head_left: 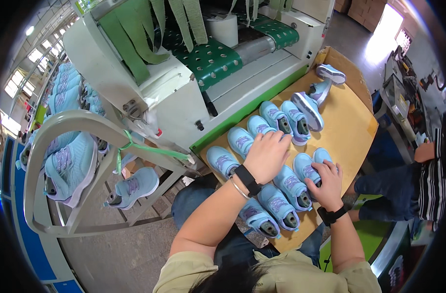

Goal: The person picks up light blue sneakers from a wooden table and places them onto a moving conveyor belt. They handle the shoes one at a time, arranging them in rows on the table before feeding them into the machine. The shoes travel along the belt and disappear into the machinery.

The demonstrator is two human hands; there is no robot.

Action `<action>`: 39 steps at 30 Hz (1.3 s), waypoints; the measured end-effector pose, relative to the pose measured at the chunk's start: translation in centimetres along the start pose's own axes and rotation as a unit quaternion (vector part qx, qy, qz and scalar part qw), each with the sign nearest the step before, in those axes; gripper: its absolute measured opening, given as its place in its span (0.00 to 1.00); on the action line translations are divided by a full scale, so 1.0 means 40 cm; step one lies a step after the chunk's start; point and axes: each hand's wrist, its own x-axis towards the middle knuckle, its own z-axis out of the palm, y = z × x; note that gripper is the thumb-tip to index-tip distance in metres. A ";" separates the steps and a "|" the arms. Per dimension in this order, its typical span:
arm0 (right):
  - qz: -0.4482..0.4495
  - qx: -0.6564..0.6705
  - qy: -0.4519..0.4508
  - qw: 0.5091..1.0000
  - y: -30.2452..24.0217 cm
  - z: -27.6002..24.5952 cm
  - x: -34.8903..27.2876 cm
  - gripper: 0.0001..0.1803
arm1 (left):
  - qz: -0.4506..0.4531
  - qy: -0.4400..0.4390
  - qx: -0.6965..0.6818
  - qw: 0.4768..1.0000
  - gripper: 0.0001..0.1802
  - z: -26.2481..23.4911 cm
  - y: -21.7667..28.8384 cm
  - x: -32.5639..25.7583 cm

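Note:
Light blue sneakers with lilac laces stand in two rows on a tan board. My left hand (268, 155) reaches over the far row, its fingers bent down onto the heel of a sneaker (257, 125); its palm hides part of that shoe. In the near row my right hand (326, 182) has its thumb and fingers around the heel of another sneaker (303, 165). Beyond those fingers shows the toe of a further sneaker (322, 155). Dark inserts show in several shoe openings, such as the sneaker (292, 188) between my hands.
The tan board (352, 117) carries more sneakers at its far end, one sneaker (308, 111) on its side. A machine with a green perforated belt (218, 66) stands behind. At left, a curved metal rack (35, 161) holds more shoes. Another person (394, 188) stands at right.

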 end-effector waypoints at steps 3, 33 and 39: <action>-0.008 -0.005 0.004 1.000 0.010 0.009 -0.001 0.25 | -0.013 -0.007 -0.024 1.000 0.21 0.011 -0.023 0.005; 0.176 0.213 -0.095 0.956 0.625 -0.043 0.254 0.21 | -0.190 0.049 -0.295 0.935 0.19 -0.017 -0.140 0.038; 0.229 0.143 -0.051 0.961 0.440 0.038 0.240 0.29 | -0.209 0.043 -0.295 0.931 0.19 -0.012 -0.138 0.049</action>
